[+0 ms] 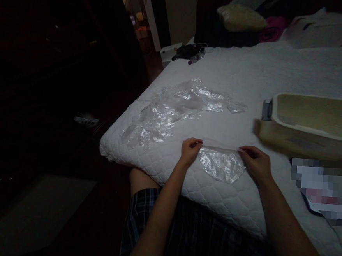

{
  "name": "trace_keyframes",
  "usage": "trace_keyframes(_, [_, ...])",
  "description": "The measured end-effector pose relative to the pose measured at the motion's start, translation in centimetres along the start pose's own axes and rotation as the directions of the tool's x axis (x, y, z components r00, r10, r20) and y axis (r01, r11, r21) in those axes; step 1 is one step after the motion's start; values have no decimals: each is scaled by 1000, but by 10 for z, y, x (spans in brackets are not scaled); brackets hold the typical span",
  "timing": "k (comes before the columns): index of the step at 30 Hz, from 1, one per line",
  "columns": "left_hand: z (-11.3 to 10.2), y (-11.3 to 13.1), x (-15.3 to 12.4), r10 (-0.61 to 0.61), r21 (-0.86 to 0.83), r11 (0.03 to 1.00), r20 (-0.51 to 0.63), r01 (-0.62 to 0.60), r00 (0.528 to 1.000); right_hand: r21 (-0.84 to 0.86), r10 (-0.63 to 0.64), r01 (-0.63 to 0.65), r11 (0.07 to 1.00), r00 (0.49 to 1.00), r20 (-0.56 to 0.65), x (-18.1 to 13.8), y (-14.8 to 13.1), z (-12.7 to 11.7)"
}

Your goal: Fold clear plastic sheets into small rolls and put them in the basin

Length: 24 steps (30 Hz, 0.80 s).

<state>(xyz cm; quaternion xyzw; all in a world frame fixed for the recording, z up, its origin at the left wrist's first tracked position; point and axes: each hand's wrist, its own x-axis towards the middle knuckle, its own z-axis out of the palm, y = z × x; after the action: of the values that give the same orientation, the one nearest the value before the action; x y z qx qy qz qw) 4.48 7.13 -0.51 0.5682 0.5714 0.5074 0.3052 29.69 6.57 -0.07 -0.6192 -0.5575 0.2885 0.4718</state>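
Lying in deep shadow at your far left is a small shiny crumpled item [86, 120], too dim to identify. Next comes the near corner of the white quilted bed [227, 69], with your bare knee [139, 180] and plaid shorts [143, 204] against its edge. On the bed, a loose, wrinkled spread of clear plastic [175, 105] fans out beyond your hands. Farther back, past the bed's left side, a doorway [139, 28] shows faint light, and at the edge sit a dark bundle [188, 51] and a clear bottle [197, 57].

Your left hand [189, 150] has its grip pinched, thumb to fingers, on the upper left corner of a small clear plastic bag [222, 164]. The bag is over the near part of the bed, right in front of you, its top edge drawn straight between your hands and its lower part creased. Your right hand [258, 163] has its grip pinched likewise on the upper right corner.

Behind, at the head end, are a yellowish bundle [241, 18] and a magenta roll of cloth [273, 29]. Rightmost, a beige tub [305, 131] with a grey latch [266, 110] stands just past your right hand, near a pixelated patch.
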Motion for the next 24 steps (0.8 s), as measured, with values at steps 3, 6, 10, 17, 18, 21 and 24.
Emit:
trace_keyframes(3, [0,2,0,23,-2,1000,-3,-23,1000,-21,10,-10,1000,1000,-6,0,-1,-1])
trace_keyframes(6, [0,3,0,9,15,1000,-10,-9,1000,-28,13,-13,1000,1000,2,1,-2,-1])
trace_keyframes(10, [-2,5,0,4,47,999,-10,-3,1000,-23,-6,6,1000,1000,2,1,-3,-1])
trace_keyframes(17, [-1,13,-3,10,174,985,1,-10,1000,-46,-43,44,998,999,14,-2,-7,-1])
trace_keyframes(18, [0,13,-3,7,209,978,-2,-6,1000,-46,-42,43,998,999,13,-2,-7,-1])
trace_keyframes(21, [1,14,-4,16,257,966,-2,-15,1000,-28,-23,23,999,1000,5,-1,-6,-1])
trace_keyframes(24, [1,13,-4,35,270,962,-17,-30,999,2,-1,1,1000,1000,1,0,-3,-1])
